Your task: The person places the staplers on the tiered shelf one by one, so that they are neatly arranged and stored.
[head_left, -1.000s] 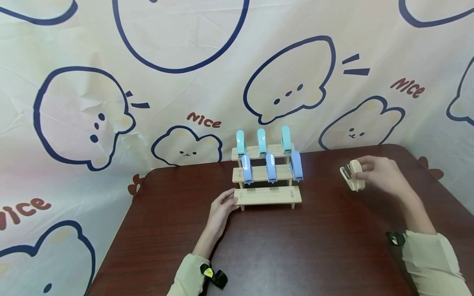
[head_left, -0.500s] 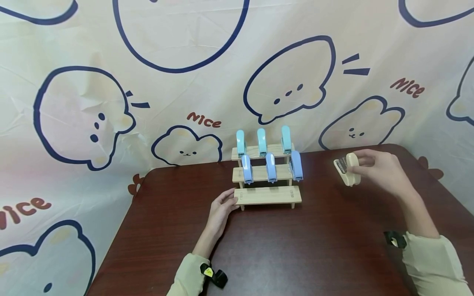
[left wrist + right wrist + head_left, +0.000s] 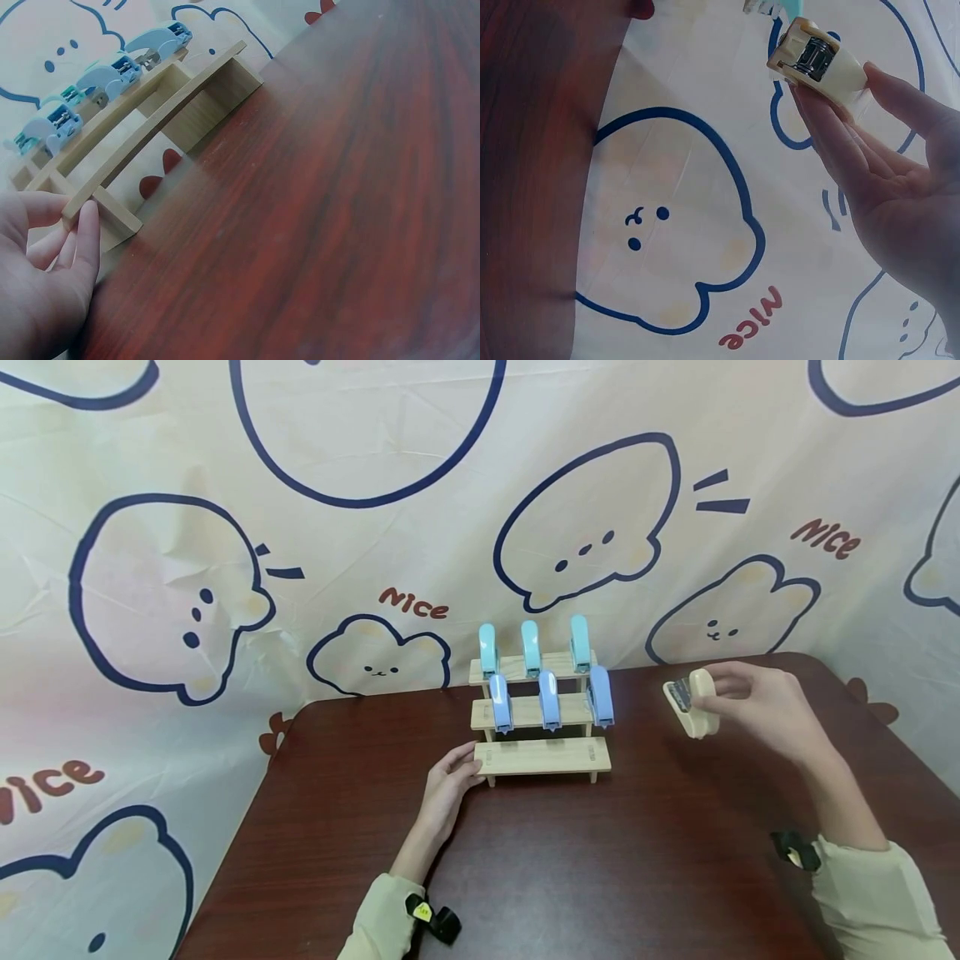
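My right hand (image 3: pixel 768 710) holds a cream stapler (image 3: pixel 703 706) above the right side of the table, pinched between thumb and fingers. Its springy metal end shows in the right wrist view, where the stapler (image 3: pixel 847 79) is tilted. At the middle of the table stands a three-tier wooden rack (image 3: pixel 543 757). My left hand (image 3: pixel 446 789) pinches the left end of its lowest board, thumb and fingers on the edge in the left wrist view. Three blue staplers (image 3: pixel 549 700) sit on the middle tier and three turquoise staplers (image 3: pixel 531 647) on the top one. The lowest tier is bare.
The dark reddish-brown table (image 3: pixel 600 877) has rounded far corners. A cream curtain (image 3: pixel 375 543) with cartoon outlines hangs close behind the rack and along both sides. Black straps with small devices (image 3: pixel 435 920) sit at both sleeves.
My right hand has carried the cream stapler left and slightly up, closer to the rack. My left hand and the rack have stayed in place.
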Tool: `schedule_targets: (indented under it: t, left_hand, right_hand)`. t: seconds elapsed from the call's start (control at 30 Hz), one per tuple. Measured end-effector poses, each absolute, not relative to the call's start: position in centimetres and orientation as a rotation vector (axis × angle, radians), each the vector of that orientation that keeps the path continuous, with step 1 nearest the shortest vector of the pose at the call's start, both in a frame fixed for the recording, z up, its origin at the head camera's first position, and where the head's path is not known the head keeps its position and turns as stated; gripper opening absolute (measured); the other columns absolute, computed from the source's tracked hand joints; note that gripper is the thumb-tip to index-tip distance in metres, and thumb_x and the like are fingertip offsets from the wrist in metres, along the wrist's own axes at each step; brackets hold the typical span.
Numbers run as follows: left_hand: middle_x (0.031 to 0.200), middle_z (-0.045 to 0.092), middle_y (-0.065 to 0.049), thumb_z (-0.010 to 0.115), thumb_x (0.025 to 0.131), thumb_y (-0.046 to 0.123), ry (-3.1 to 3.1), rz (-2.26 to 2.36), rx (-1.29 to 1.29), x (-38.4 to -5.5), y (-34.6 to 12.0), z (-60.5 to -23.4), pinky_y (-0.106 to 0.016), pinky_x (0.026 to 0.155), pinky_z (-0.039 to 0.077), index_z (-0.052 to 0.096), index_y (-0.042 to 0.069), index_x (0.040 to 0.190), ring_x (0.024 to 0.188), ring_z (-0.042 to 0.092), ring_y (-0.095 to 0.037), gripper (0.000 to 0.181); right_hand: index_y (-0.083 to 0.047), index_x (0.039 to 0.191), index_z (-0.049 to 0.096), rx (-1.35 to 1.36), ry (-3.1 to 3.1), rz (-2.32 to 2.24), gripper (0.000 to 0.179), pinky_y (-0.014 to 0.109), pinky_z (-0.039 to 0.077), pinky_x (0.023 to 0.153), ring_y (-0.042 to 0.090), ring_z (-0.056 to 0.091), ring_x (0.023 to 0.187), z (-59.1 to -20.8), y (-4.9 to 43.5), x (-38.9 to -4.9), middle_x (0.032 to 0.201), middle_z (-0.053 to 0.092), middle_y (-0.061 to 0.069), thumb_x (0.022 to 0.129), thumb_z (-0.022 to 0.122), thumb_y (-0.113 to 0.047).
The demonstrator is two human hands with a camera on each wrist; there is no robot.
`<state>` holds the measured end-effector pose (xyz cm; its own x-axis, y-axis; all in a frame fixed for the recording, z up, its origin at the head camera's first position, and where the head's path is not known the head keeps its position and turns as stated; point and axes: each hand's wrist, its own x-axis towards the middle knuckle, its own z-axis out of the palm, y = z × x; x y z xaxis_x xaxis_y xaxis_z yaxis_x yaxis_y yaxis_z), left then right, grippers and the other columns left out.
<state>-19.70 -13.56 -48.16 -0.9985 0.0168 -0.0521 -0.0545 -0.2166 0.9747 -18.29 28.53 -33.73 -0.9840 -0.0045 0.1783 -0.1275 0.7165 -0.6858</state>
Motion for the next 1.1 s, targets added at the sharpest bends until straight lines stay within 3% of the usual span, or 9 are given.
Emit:
schedule_targets:
  t: [1.1]
  left_hand:
    - [0.126,0.063,-0.018,0.061,0.099,-0.001,1.922,2.415,-0.062,-19.7,-13.6,-48.1,-0.024,0.082,0.057,0.052,-0.010,0.143,0.096,0.066,-0.012,0.046]
  right_hand:
    - [0.000,0.128,0.068,0.361,-2.748,1.204,0.043,0.036,0.057,0.076,0.036,0.073,0.099,-34.4,22.8,-17.3,0.106,0.075,0.017,0.090,0.081,-0.014]
